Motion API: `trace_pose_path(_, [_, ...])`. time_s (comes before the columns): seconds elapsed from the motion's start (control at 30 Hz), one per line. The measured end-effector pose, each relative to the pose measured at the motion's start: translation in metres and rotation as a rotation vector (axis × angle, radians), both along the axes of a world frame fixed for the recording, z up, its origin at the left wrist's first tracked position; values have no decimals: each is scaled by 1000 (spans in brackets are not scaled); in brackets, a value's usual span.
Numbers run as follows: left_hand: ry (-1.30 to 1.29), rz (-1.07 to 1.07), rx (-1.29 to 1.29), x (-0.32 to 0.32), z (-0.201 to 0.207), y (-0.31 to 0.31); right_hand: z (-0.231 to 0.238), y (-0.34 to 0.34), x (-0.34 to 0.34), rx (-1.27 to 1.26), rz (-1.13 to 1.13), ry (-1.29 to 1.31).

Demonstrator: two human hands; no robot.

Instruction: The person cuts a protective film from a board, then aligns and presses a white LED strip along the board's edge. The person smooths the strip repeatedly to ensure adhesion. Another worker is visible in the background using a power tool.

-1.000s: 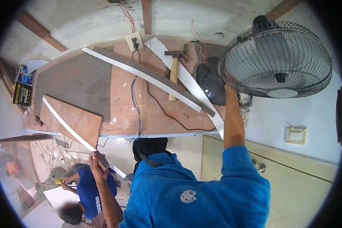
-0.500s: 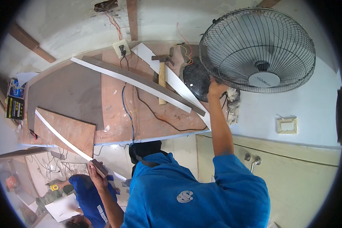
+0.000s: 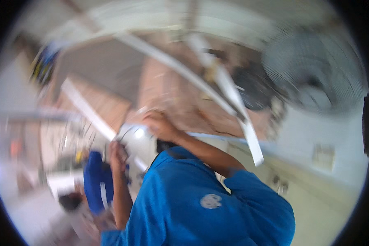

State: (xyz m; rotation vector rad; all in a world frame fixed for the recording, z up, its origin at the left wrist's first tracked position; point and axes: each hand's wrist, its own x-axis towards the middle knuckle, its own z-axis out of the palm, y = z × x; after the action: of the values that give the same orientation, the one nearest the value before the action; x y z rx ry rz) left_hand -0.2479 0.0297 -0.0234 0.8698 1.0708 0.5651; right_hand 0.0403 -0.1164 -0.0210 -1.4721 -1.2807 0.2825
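The whole view is smeared by motion. My left hand is closed at the near end of a white-edged strip, beside a plywood panel. Its fingers seem wrapped round the small brown block seen clearly a moment earlier, though blur hides the block's outline. Over the worktop's front edge, my right hand is bent in toward the left one, apart from it. A small pale spot shows at its fingertips, and I cannot make out whether it holds anything.
On the worktop lie long white-faced strips, a grey sheet and a hammer. A fan on a dark base stands at right. A person in blue is low at left.
My right hand has left the fan's base and come left to the worktop's front edge. The view has swung, so the worktop and fan appear farther right. My left hand stays by the panel.
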Motion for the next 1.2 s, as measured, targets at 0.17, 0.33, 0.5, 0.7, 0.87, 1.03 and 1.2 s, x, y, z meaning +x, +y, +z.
trace_pose_path(0.17, [-70, -26, -17, 26, -6, -4, 37, 58, 10, -86, 140, -1])
trace_pose_path(0.33, [-94, 122, 7, 34, -11, -33, 19, 148, 11, -177, 355, -106])
trace_pose_path(0.5, [8, 97, 61, 27, -15, -54, -4, 234, -16, -316, 526, -274])
trace_pose_path(0.7, [99, 124, 36, 20, -1, -71, -5, 270, -49, -442, 533, -617])
trace_pose_path(0.87, [-42, 261, 50, 15, -11, -74, 129, 207, -63, -687, 1564, 216])
trace_pose_path(1.03, [-64, 148, 25, 3, 0, -48, 316, 114, -129, -1062, 2558, 818])
trace_pose_path(1.2, [-68, 133, 53, -9, 5, -49, 345, 132, -120, -1116, 2189, 710])
